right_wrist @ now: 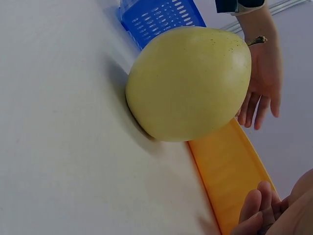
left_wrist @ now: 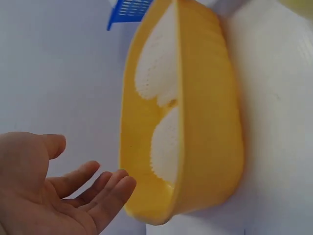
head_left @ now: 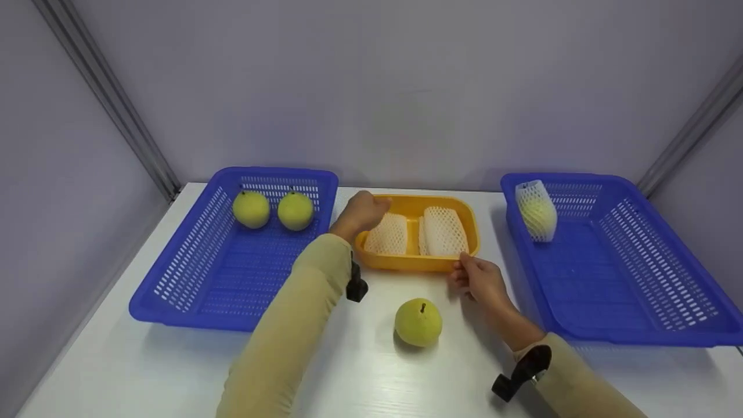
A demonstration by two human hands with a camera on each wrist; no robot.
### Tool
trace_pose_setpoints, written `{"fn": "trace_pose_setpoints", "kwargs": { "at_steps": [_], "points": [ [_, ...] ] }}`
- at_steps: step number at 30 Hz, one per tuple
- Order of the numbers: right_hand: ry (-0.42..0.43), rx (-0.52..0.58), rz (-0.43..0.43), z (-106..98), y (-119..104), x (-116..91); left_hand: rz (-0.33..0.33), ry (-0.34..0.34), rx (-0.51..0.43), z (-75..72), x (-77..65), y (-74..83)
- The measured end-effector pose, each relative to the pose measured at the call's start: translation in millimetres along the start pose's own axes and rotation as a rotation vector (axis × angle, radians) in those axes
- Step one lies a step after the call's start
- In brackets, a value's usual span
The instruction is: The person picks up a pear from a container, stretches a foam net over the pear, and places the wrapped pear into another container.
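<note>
You have one sleeved pear (head_left: pixel 537 216), three bare pears (head_left: pixel 417 325) remaining; left grip (head_left: pixel 363 213) is released, right grip (head_left: pixel 483 281) I cannot tell.

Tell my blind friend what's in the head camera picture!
A left hand and right hand at opposite ends of a yellow tray of foam nets. One pear in front; the left blue basket holds two pears, the right blue basket one netted pear.

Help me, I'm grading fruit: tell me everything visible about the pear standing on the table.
The pear is rounded and yellow-green, with smooth-looking skin and small dark specks near its short brown stem. It looks whole and is unwrapped. It stands stem-up on the white table, in front of the orange tray. Only the table touches it; its underside is hidden.
</note>
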State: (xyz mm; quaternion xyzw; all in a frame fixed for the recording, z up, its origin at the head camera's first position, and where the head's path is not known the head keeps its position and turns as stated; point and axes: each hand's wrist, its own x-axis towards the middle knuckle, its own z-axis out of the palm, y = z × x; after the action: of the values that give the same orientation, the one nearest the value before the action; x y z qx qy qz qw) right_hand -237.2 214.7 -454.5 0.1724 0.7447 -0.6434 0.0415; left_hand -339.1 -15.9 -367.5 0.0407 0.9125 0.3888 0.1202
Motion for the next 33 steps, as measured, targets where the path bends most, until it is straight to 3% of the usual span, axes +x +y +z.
{"fn": "trace_pose_setpoints", "kwargs": {
  "at_steps": [7,10,14,18,24,33],
  "points": [
    [-0.009,-0.002,-0.006,0,1,1,-0.032,0.012,0.368,37.8,-4.5,1.1],
    [-0.004,-0.02,-0.009,1,1,0,-0.053,0.004,0.469,46.7,-8.7,2.8],
    [-0.004,-0.04,-0.013,2,1,0,-0.072,-0.037,0.533,50.4,-13.2,2.0],
    [-0.004,-0.02,-0.008,1,1,0,-0.06,-0.036,0.516,50.0,-13.6,-0.3],
    [-0.005,-0.024,-0.011,0,0,0,-0.035,0.055,0.409,48.6,-6.5,-3.2],
    [0.012,-0.084,-0.038,-1,0,0,-0.092,0.136,0.309,47.4,3.1,-1.9]
  ]
}}
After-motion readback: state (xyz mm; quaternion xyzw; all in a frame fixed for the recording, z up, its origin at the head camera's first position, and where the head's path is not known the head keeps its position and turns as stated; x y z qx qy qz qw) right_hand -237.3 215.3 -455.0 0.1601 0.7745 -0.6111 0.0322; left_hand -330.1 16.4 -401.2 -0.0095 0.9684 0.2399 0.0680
